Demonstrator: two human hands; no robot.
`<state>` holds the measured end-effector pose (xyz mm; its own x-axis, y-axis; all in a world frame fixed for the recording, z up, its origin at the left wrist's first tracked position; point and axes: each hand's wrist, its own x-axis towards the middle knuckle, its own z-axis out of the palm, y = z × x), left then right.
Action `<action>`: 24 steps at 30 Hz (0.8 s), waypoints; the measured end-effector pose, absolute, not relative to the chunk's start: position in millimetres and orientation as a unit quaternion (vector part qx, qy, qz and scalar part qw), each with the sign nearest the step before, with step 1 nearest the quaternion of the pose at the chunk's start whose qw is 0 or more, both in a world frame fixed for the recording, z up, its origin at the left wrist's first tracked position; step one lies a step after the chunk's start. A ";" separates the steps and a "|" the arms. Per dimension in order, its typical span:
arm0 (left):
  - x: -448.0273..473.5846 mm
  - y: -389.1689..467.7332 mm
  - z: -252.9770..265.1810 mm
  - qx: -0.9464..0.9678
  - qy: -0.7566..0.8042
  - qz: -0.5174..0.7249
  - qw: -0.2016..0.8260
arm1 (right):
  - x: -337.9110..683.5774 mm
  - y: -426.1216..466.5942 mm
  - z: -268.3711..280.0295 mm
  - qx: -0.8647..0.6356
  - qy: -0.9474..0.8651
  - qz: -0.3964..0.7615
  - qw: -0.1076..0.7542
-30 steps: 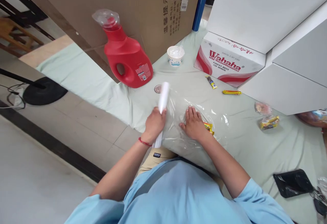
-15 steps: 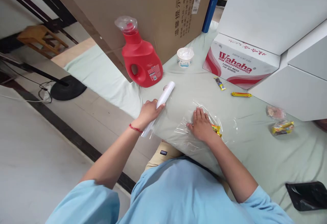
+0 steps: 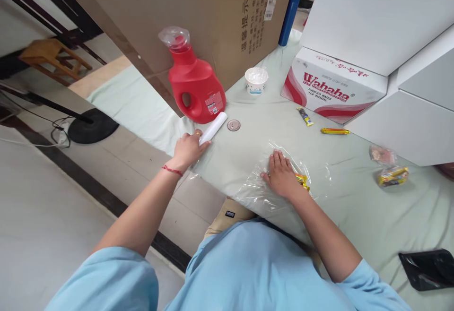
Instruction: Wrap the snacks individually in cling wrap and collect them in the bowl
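My left hand (image 3: 189, 149) is wrapped round a white roll of cling film (image 3: 215, 127), held at a slant over the table's left edge beside the red jug. My right hand (image 3: 280, 175) lies flat, fingers stretched, on a clear sheet of cling film (image 3: 256, 189) spread over the cloth. Partly under that palm, yellow-wrapped snacks (image 3: 302, 180) show through the film. Between the two hands, nearer the left one, a small round brown disc (image 3: 233, 125) rests on the table.
Behind stand a red jug (image 3: 198, 86), a large cardboard box (image 3: 213, 22), a paper cup (image 3: 256, 87), a blue cylinder (image 3: 289, 20) and a Wahaba carton (image 3: 328, 91). Loose wrapped snacks (image 3: 335, 131) and a snack bundle (image 3: 393, 177) lie rightward; a black tray (image 3: 427, 269) sits lower right.
My left hand has moved left with the cling film roll, away from my right hand, uncovering the brown disc. My right hand has stayed pressed on the film.
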<state>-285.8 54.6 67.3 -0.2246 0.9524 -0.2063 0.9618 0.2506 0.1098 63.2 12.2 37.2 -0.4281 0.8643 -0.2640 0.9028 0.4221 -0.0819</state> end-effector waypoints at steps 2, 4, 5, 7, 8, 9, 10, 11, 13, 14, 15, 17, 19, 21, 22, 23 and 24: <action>-285.7 54.3 65.9 0.621 0.778 -0.022 0.088 | 63.7 12.3 36.6 0.528 0.838 -0.104 0.088; -284.7 52.1 65.7 0.622 0.781 0.001 0.058 | 64.6 12.4 35.0 0.529 0.838 -0.102 0.085; -283.2 50.2 66.0 0.617 0.785 0.024 0.043 | 65.1 12.4 34.0 0.529 0.838 -0.102 0.083; -275.4 43.4 67.5 0.602 0.793 0.087 0.017 | 66.3 12.3 32.1 0.526 0.841 -0.099 0.079; -267.6 38.2 68.2 0.598 0.792 0.121 0.012 | 66.8 12.2 31.3 0.524 0.843 -0.097 0.077; -256.6 31.6 68.6 0.599 0.786 0.153 0.012 | 67.3 12.0 30.6 0.522 0.844 -0.095 0.075; -242.0 23.9 68.2 0.608 0.772 0.182 0.019 | 67.6 11.7 30.1 0.521 0.845 -0.093 0.073; -224.0 15.3 66.7 0.627 0.750 0.206 0.038 | 67.8 11.4 29.7 0.521 0.846 -0.092 0.071; -181.0 -1.9 60.1 0.682 0.680 0.254 0.091 | 68.1 11.0 28.9 0.523 0.845 -0.094 0.062; -158.5 -9.3 55.2 0.712 0.634 0.279 0.111 | 68.4 11.2 28.4 0.524 0.844 -0.098 0.055; -137.4 -15.4 49.6 0.744 0.585 0.300 0.123 | 69.1 11.9 27.7 0.524 0.844 -0.104 0.046; -104.5 -23.6 37.3 0.788 0.522 0.293 0.144 | 72.4 15.6 26.0 0.522 0.843 -0.128 0.028; -88.5 -28.5 25.9 0.799 0.528 0.248 0.146 | 80.0 22.7 25.1 0.514 0.841 -0.170 0.008; -87.4 -32.7 16.8 0.796 0.558 0.192 0.132 | 92.9 31.6 27.1 0.500 0.838 -0.219 -0.032; -90.3 -34.9 13.6 0.797 0.566 0.169 0.122 | 101.1 35.6 29.8 0.492 0.835 -0.237 -0.063; -94.2 -37.1 11.4 0.802 0.567 0.152 0.113 | 109.9 38.4 33.5 0.487 0.832 -0.247 -0.099; -98.1 -39.2 10.1 0.807 0.564 0.140 0.105 | 118.7 39.5 38.2 0.485 0.827 -0.247 -0.137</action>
